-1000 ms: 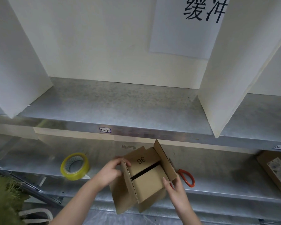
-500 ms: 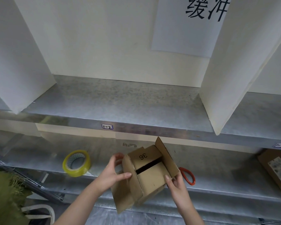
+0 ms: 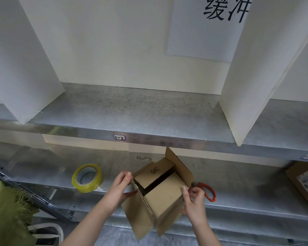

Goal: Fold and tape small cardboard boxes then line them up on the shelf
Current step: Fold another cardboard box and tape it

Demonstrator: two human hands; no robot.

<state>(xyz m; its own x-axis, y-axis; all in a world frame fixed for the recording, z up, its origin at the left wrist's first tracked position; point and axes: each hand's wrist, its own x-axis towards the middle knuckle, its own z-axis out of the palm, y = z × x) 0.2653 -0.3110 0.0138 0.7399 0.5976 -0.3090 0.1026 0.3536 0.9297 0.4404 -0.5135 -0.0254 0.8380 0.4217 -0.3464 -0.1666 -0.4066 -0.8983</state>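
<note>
Box [image 3: 163, 198] is grasped at its right side by the right hand [image 3: 194, 204], while the left flap [image 3: 139, 217] is pinched by the left hand [image 3: 120, 188], likely for folding over 2 inner flaps [image 3: 152, 172].

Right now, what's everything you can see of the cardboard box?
The cardboard box is plain brown corrugated board, small, half assembled. Two inner flaps are folded in with a dark gap between them; the far one reads 36. The right outer flap stands up. It is held tilted before the lower shelf; the left hand pinches its left flap, the right hand holds its right side.
</note>
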